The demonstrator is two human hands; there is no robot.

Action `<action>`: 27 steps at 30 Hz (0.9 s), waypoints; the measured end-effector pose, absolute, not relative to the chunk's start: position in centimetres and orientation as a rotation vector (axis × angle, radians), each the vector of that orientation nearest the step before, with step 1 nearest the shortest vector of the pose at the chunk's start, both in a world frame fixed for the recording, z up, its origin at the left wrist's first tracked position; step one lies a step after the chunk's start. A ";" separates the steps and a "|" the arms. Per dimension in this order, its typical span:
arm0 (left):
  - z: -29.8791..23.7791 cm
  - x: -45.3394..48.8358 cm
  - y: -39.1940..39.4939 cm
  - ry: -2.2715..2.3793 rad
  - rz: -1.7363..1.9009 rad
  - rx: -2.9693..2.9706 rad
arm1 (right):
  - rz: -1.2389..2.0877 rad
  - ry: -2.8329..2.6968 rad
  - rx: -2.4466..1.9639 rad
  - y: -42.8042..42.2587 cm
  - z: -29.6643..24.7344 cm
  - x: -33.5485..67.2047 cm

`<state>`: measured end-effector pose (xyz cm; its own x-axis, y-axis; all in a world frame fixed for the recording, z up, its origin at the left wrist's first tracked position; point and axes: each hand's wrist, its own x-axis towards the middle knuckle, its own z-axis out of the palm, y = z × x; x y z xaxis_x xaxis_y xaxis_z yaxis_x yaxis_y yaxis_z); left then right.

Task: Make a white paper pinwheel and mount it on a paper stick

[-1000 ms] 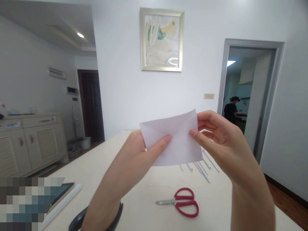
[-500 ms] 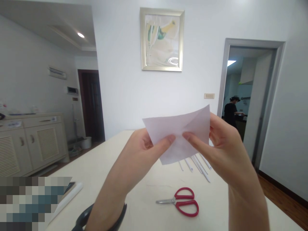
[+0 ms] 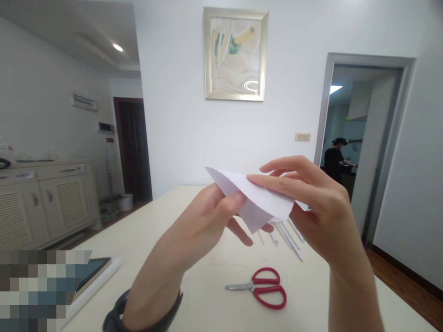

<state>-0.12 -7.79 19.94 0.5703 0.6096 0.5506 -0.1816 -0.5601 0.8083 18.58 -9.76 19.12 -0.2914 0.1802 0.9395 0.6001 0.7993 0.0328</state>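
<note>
A folded white sheet of paper (image 3: 258,203) is held up above the table, tilted nearly edge-on. My left hand (image 3: 211,216) pinches its left part between thumb and fingers. From the right, my right hand (image 3: 311,203) grips it, with the fingers laid over the top fold and the thumb underneath. A dark band sits on my left wrist. Below the paper, red-handled scissors (image 3: 265,288) lie shut on the cream table (image 3: 166,240). Several thin white paper rolls (image 3: 289,237) lie just beyond them.
A tablet or book (image 3: 93,274) lies at the table's left front edge, beside a blurred-out patch. A sideboard (image 3: 44,198) stands at the left wall. Another person (image 3: 335,159) stands in the doorway room at the right. A framed picture hangs on the far wall.
The paper has tipped from facing me to nearly flat and folded over. My right fingers moved from its front face to lie across the top fold.
</note>
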 end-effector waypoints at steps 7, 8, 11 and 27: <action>19.7 -0.2 -7.5 0.278 1.089 1.939 | -0.542 -1.989 -0.693 -9.5 19.3 18.4; 19.6 -0.2 -7.4 0.313 1.106 1.928 | -0.518 -2.023 -0.704 -9.5 19.3 18.4; 19.5 -0.2 -7.2 0.426 1.142 1.907 | -0.399 -2.112 -0.706 -9.7 19.4 18.5; 19.1 0.8 -7.5 0.531 1.011 2.058 | 0.036 -1.884 -0.978 -10.5 19.8 18.7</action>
